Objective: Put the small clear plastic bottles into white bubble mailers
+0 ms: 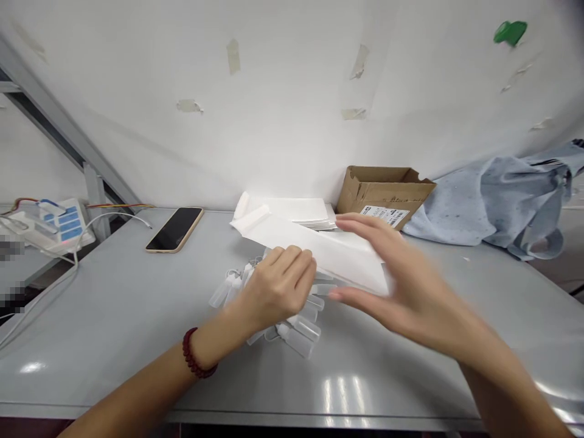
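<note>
Grey tabletop (114,328) against a tape-marked white wall (283,91)

A white envelope (326,249) is slanted above a pile of small translucent bottles (301,337) at mid-table. The left hand (280,286) is clenched at its near edge; whether paper or anything else is gripped inside cannot be told. The right hand (413,292), blurred, is spread, with thumb and fingers parted around the envelope's right end, perhaps so that it can be steadied; contact cannot be confirmed. More white envelopes (296,208) are stacked just behind, probably to be kept within reach. A phone (176,230) is laid well to the left, and a cardboard box (387,188) and blue cloth (483,201) are set to the right, seemingly to leave working room.
</note>
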A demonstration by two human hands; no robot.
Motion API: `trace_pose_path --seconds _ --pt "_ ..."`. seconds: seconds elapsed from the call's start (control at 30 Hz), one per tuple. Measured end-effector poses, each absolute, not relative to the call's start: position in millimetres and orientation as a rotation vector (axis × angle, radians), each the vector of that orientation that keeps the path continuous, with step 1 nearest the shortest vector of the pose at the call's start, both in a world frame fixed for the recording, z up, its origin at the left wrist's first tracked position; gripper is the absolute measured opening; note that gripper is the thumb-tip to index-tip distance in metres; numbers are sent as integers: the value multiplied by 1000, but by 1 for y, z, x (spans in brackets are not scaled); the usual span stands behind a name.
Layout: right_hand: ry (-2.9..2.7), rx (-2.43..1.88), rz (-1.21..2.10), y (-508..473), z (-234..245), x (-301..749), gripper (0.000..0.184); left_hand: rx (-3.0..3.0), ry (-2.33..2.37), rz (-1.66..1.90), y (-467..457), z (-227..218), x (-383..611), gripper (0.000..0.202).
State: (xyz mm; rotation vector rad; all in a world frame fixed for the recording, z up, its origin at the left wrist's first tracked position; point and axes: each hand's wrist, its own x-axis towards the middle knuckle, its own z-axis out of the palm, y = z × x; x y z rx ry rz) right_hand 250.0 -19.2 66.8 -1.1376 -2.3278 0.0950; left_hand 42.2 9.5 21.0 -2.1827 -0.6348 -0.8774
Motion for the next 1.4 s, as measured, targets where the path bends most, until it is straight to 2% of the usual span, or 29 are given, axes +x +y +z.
trace_pose_path --seconds 0.1,0.2,0.3,0.43,0.53,0.67,0.73,0.9,1.03,1.1,1.2,1.27,1.4 --pt "-2456 -1269 341 7 52 245 105 -2222 -514 -872 3 18 47 7" --pt "-2462 -1381 583 20 38 246 114 -2242 -437 -866 0 14 50 10" --pt "-2407 -1390 737 20 31 248 111 -2230 -432 -866 2 11 50 11" --pt "-2373 -1356 653 24 21 249 100 -2246 -487 -852 8 9 47 13" --pt "-2392 -1382 652 29 17 248 101 -2244 -473 -908 11 8 45 15" --pt "-2425 -1405 849 29 17 245 101 -2244 -386 -945 9 7 44 11" --pt "-2410 -1403 784 28 17 244 94 -2256 -384 -939 9 6 44 8" --pt "-2351 -1412 237 33 12 246 82 -2153 -735 -1112 23 9 31 4" --pt "-2350 -1337 -47 39 7 252 83 -2034 -1404 -1448 42 17 6 34" --pt "-2359 -1255 -130 40 6 254 84 -2224 -1800 -1686 48 24 -6 43" --pt "-2389 -1173 -205 40 5 256 85 -2696 -2287 -1943 49 32 -15 30" --pt "-2406 -1157 -237 39 5 255 84 -2802 -2487 -2045 46 35 -15 22" --pt "-2418 -1139 -280 34 6 249 82 -2899 -2502 -2113 39 32 -4 25"
